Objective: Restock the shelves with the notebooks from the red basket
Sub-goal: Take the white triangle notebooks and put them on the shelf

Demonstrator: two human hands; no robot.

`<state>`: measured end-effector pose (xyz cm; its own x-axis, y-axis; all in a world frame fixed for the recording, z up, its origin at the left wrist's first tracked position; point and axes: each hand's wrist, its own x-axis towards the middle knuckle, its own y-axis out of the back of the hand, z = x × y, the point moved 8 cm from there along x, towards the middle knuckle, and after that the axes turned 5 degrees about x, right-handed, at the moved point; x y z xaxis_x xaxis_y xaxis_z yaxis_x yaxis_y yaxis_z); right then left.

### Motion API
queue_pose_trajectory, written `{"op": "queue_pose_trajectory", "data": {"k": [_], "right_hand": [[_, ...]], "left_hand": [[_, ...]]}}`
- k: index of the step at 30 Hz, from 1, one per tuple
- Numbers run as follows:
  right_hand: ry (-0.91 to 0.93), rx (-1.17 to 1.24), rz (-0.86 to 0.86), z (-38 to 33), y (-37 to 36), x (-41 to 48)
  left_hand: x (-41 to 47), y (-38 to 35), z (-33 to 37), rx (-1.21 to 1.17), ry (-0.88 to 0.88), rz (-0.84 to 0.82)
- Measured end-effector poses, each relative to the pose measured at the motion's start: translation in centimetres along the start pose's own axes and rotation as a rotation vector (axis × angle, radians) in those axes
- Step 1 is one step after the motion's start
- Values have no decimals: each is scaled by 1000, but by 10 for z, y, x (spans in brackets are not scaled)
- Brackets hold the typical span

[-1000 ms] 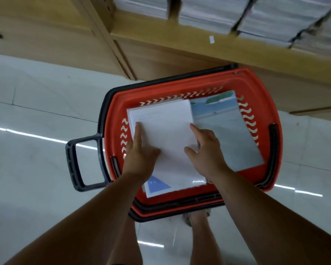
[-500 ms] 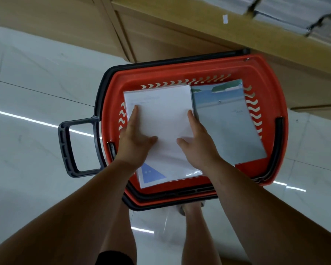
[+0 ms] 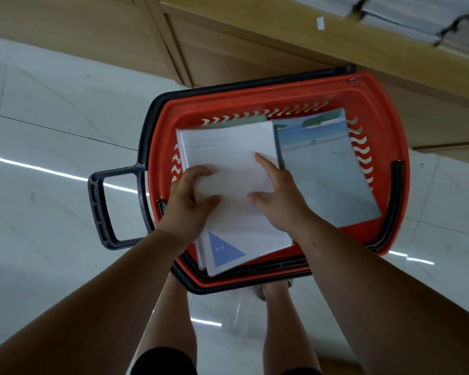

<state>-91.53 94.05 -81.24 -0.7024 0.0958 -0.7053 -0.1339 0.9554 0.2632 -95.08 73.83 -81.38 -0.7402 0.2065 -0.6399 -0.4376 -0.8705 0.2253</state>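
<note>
Red basket point(image 3: 377, 104) down on the pale floor point(image 3: 52, 117), close against the foot of the wooden shelf point(image 3: 282, 41), with two lots of notebooks inside: a white stack point(image 3: 228, 147) on the left, a landscape-cover notebook point(image 3: 328, 180) flat beside it on the right. Risks first. Could fan out and slide apart on the lift: looks loose, with lower covers splayed at the near corner over the basket's rim. Would come from a grip on only the top few. Could also catch the far wall of the basket, or drag the neighbour along, if pulled up at a tilt. Left hand point(image 3: 190, 204) grips the white stack at its left edge, fingers curled, thumb laid across the cover. Right hand point(image 3: 279, 204) lies spread on the cover near the right edge, index finger and thumb straight and pressing down, with the outer fingers hidden behind the knuckles, perhaps hooked under the edge, hard to say. Both forearms reaching down and forward from the near side, hands angled in toward each other. Nothing lifted clear yet, and the shelf above already loaded with grey stacks point(image 3: 406, 14).
</note>
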Motion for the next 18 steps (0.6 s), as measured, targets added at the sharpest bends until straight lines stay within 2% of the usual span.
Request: {"op": "queue_pose_trajectory", "data": {"k": [4,10,18], "right_hand": [[-10,99,-29,-2,2,-7],[-86,371,-90,-21,8,-48],[-28,467,-107,-122,55,-162]], "left_hand": [[-9,2,24,26,-14,-22],[-42,13,104,145,-200,-75],[-149,46,244,205,-237,-29]]}}
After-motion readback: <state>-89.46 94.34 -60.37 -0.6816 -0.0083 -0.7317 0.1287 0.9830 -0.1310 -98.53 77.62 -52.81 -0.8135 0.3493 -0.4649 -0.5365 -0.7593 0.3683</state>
